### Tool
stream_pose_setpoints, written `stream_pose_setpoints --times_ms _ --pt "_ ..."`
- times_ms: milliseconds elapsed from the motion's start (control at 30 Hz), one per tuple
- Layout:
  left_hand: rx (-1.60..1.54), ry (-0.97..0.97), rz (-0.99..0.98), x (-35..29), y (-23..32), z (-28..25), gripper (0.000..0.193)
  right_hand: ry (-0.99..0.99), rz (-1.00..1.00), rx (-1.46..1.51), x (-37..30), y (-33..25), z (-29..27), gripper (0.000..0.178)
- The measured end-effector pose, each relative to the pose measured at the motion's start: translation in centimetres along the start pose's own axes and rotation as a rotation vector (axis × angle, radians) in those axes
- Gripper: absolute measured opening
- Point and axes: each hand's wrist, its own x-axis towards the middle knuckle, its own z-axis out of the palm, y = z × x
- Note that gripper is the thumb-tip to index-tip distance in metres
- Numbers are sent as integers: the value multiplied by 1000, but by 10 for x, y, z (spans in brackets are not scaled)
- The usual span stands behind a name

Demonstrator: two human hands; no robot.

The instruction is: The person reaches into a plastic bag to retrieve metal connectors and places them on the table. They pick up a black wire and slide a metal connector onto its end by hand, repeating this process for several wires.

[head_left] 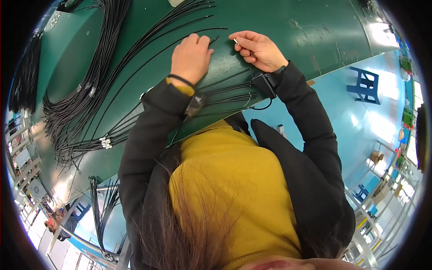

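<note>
Over the green table (pixel 279 18), my left hand (pixel 191 58) is closed on a thin black cable (pixel 214 39), whose tip pokes out past the fingers toward the right. A short way to the right, my right hand (pixel 257 50) pinches a small white piece (pixel 236 41) between thumb and fingertips; its exact kind is too small to tell. Further black cables (pixel 150 38) fan out beyond my left hand, their ends pointing right. Nearer my body, a second group of cables (pixel 229 95) runs beneath my left forearm, its tips close to my right wrist.
A large looped bundle of black cables (pixel 101 58) lies at the left, with another bundle (pixel 27 74) by the far-left edge. White fittings (pixel 105 142) sit around cables at lower left. More cables (pixel 101 216) hang below the table. A blue stool (pixel 366 85) stands right.
</note>
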Motion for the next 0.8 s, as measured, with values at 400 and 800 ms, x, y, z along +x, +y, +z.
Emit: stream_pose_setpoints --times_ms 400,800 --pt "-495 63 -74 -3 15 2 6 5 -60 -186 -1 2 4 16" --pt "-390 100 29 -6 28 4 6 -12 -42 -358 -7 0 28 17"
